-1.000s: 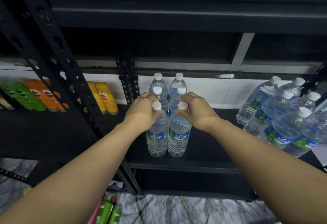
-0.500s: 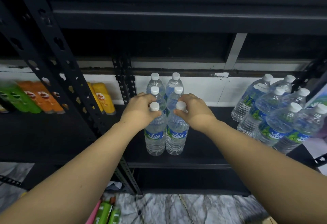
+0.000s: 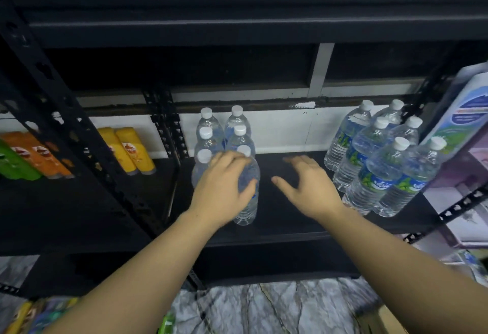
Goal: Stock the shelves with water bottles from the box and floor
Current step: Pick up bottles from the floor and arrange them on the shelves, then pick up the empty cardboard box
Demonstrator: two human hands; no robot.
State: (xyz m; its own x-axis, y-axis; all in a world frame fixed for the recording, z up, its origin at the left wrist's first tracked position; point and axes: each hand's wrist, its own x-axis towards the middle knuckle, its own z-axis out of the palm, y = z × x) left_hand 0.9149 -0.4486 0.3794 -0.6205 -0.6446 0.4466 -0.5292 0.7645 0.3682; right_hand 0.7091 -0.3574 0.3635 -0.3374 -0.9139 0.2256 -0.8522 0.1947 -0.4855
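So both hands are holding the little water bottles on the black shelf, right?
Not quite. In the head view only the left hand is on the little water bottles. The right hand is open beside them over the black shelf, holding nothing.

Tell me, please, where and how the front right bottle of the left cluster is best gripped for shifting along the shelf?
Probably grip the front right bottle round its upper body just below the cap, coming from the right. It stands upright; other bottles crowd its left and back, and the left hand covers its left, while the shelf to its right is open. The right hand hovers there.
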